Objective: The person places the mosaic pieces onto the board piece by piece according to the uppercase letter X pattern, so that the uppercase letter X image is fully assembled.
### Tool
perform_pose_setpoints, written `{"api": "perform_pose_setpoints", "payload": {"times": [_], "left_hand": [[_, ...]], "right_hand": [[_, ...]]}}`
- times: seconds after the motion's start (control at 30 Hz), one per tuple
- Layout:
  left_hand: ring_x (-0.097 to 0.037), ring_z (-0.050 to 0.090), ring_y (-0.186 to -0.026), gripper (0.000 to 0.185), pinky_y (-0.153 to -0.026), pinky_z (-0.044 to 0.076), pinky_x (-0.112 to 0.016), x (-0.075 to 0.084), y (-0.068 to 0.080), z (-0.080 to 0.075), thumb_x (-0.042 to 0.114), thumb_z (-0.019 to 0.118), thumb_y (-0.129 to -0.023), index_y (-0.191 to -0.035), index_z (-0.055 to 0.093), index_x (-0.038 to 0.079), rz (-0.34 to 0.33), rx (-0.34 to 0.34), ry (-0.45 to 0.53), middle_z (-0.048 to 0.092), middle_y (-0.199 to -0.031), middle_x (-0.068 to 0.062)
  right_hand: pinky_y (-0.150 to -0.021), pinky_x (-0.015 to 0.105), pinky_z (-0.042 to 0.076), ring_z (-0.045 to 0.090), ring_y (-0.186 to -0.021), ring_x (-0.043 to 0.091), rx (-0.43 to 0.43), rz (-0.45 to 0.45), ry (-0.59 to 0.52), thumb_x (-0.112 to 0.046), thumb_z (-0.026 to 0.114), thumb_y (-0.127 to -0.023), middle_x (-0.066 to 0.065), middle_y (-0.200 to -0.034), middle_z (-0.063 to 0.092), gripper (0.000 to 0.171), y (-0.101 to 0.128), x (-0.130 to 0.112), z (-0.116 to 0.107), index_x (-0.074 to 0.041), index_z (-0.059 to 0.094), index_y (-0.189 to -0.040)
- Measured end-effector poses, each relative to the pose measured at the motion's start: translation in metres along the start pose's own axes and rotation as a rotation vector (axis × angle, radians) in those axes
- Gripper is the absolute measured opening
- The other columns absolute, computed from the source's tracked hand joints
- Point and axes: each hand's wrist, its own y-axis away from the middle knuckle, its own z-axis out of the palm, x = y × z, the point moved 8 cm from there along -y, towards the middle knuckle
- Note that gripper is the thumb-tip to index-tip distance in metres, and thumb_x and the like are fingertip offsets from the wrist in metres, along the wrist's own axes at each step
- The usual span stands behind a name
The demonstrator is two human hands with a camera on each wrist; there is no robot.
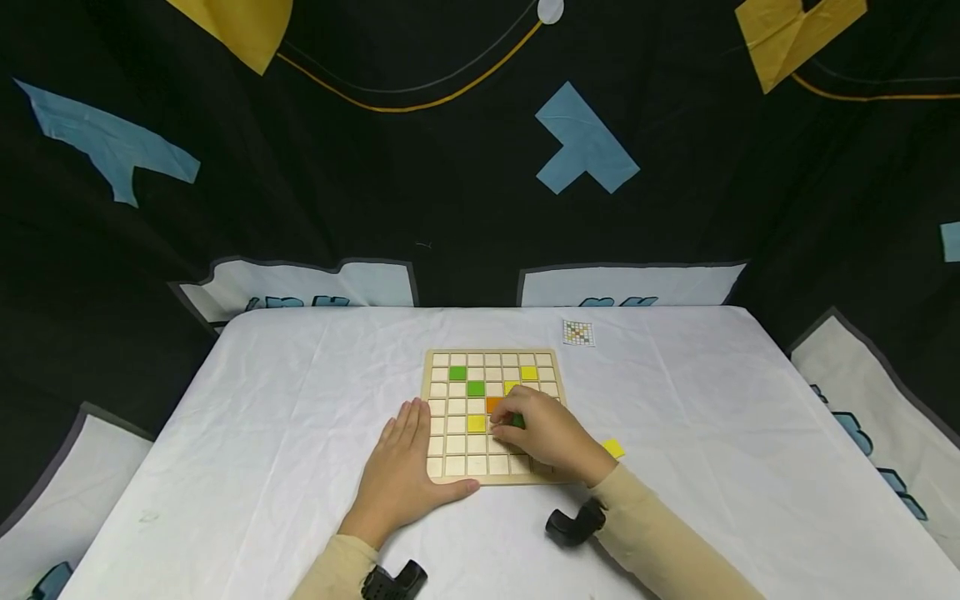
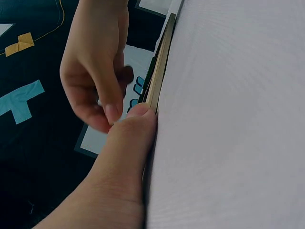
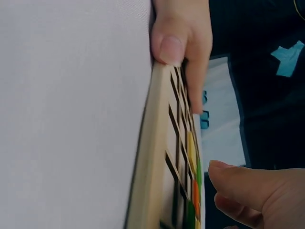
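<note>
A square wooden grid board [image 1: 457, 480] lies on the white table with colored tiles in some cells. My left hand [image 1: 401, 467] rests with straight fingers along its left side, the thumb at the front edge. The right hand [image 1: 551, 433] hovers over the board's right half, fingers bent, nothing visible between thumb and fingertips. Close to these fingers are a green tile [image 1: 518, 421], an orange tile [image 1: 492, 404] and a yellow tile [image 1: 476, 423]. In the right wrist view the right thumb [image 3: 233, 179] stands apart from the fingers, off the board's surface [image 3: 157, 143].
Two more green tiles, one of them at the upper left [image 1: 457, 373], and a yellow tile [image 1: 528, 372] sit in far cells. Beyond the board lies a small printed grid card [image 1: 578, 333]. A loose yellow tile [image 1: 613, 448] lies on the table by the right wrist.
</note>
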Motion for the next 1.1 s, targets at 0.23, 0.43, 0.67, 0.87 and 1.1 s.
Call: {"api": "perform_pose_setpoints", "payload": {"times": [0.23,0.43,0.67,0.87,1.1], "left_hand": [[-0.031,0.014,-0.155,0.138,-0.126,0.019,-0.048,-0.001,0.000,0.001,0.093,0.053,-0.066,-0.156,0.015,-0.004,-0.005,0.002,0.014,0.016,-0.165,-0.019],[-0.031,0.013,-0.155,0.139,-0.126,0.018,-0.048,0.000,0.001,0.001,0.093,0.054,-0.065,-0.156,0.015,-0.004,-0.004,0.004,0.024,0.015,-0.165,-0.019],[-0.032,0.013,-0.155,0.139,-0.126,0.017,-0.048,0.001,0.001,-0.001,0.093,0.054,-0.065,-0.156,0.015,-0.004,0.005,0.010,0.022,0.015,-0.165,-0.020],[-0.032,0.013,-0.155,0.138,-0.126,0.017,-0.048,0.001,0.001,-0.003,0.092,0.055,-0.066,-0.156,0.016,-0.005,0.002,0.012,0.024,0.015,-0.165,-0.020],[-0.032,0.014,-0.155,0.137,-0.126,0.018,-0.048,0.000,0.001,-0.003,0.092,0.054,-0.066,-0.156,0.016,-0.005,0.006,0.020,0.021,0.016,-0.164,-0.020]], "right_hand": [[-0.072,0.024,0.047,0.054,-0.080,0.009,0.011,0.058,-0.026,-0.024,0.078,-0.087,-0.013,-0.090,0.061,0.012,0.021,0.025,-0.020,-0.022,0.073,-0.098],[-0.066,0.023,0.046,0.051,-0.074,0.008,0.000,0.112,-0.039,-0.022,0.076,-0.088,-0.010,-0.089,0.060,0.015,0.044,0.052,-0.037,-0.020,0.073,-0.103],[-0.063,0.022,0.043,0.048,-0.073,0.009,-0.014,0.175,-0.012,-0.018,0.075,-0.088,-0.007,-0.091,0.060,0.026,0.072,0.084,-0.053,-0.017,0.072,-0.114],[-0.062,0.022,0.041,0.047,-0.072,0.008,-0.039,0.203,0.015,-0.017,0.075,-0.088,-0.007,-0.087,0.058,0.033,0.088,0.100,-0.067,-0.013,0.070,-0.121],[-0.064,0.022,0.041,0.047,-0.076,0.008,-0.062,0.221,0.022,-0.014,0.075,-0.087,-0.007,-0.086,0.057,0.025,0.094,0.106,-0.065,-0.014,0.074,-0.112]]}}
